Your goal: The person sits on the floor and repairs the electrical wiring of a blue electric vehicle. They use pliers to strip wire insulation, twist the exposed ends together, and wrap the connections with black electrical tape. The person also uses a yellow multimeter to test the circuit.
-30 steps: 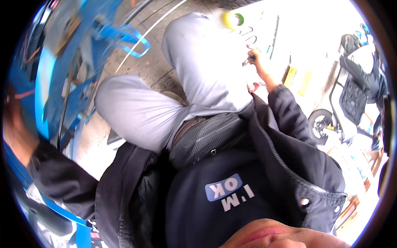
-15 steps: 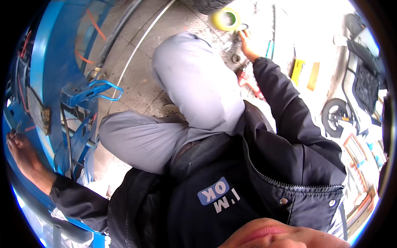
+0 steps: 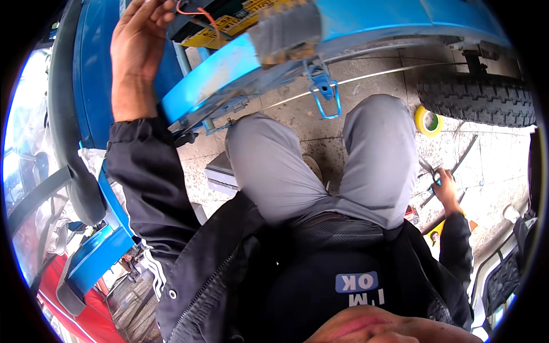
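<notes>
My left hand [image 3: 143,34] is raised at the upper left over the blue metal body [image 3: 206,83], its fingers curled together. An orange wire [image 3: 200,12] runs close by the fingertips; whether they pinch it cannot be made out. Behind the wire sits a dark box with yellow labels [image 3: 237,22], partly cut off by the frame. Low at the right, my right hand [image 3: 446,187] is closed around the dark handles of a pair of scissors [image 3: 434,175]. Their blades point up and left, above the tiled floor.
A yellow tape roll [image 3: 429,120] lies beside a black tyre [image 3: 480,100]. From the blue edge hangs a wire-loop latch [image 3: 326,91]. A grey case [image 3: 222,172] stands by my left knee. Near my right forearm are a yellow package [image 3: 436,233] and a dark rod [image 3: 466,151].
The view has swung toward the blue body. My right hand, earlier reaching beside the tape roll, now grips scissors. My left hand remains by the blue body, fingers curled.
</notes>
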{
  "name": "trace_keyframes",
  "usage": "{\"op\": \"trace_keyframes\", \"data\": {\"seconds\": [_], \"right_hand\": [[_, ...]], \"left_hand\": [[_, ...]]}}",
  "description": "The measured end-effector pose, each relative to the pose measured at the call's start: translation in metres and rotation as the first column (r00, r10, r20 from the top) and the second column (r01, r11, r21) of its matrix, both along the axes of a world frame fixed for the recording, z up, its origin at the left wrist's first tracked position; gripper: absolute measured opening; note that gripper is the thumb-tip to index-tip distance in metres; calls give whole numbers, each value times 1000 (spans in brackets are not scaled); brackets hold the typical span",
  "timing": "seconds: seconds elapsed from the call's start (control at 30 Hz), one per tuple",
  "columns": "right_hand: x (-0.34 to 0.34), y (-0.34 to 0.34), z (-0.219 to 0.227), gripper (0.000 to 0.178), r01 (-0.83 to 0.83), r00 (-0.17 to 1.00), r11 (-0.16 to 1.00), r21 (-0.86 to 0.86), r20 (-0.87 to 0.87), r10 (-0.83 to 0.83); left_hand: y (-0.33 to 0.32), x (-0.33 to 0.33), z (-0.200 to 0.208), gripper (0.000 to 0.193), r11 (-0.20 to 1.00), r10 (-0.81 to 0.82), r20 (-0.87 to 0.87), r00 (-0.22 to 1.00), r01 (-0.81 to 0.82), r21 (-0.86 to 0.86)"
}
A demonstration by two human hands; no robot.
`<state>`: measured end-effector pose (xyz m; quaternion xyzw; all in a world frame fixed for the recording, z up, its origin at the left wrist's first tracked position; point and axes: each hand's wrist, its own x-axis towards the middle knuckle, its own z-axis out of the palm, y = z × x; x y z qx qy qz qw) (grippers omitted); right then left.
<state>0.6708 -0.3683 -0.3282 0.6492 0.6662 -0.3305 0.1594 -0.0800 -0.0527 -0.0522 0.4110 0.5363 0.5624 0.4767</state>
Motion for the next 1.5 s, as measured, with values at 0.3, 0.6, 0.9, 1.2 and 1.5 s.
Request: {"op": "trace_keyframes", "data": {"seconds": [0.3, 0.6, 0.9, 1.2, 1.5], "right_hand": [[-164, 139, 324, 59, 296, 749, 903, 311, -662, -17], [-419, 357, 345, 31, -300, 692, 361, 883, -59, 720], [-467, 377, 315, 34, -228, 622, 293, 929, -93, 778], [-465, 379, 311, 38, -208, 577, 334, 919, -161, 801], [-460, 377, 309, 43, -218, 617, 274, 937, -85, 782]], "left_hand": [[-13, 59, 20, 14, 988, -67, -117, 991, 82, 133], [-9, 54, 21, 11, 986, -100, 49, 994, 93, 137], [-10, 59, 16, 8, 989, -91, 67, 994, 82, 124], [-11, 58, 15, 7, 989, -100, 31, 994, 96, 112], [-15, 56, 22, 15, 984, -179, 330, 927, 163, 74]]}}
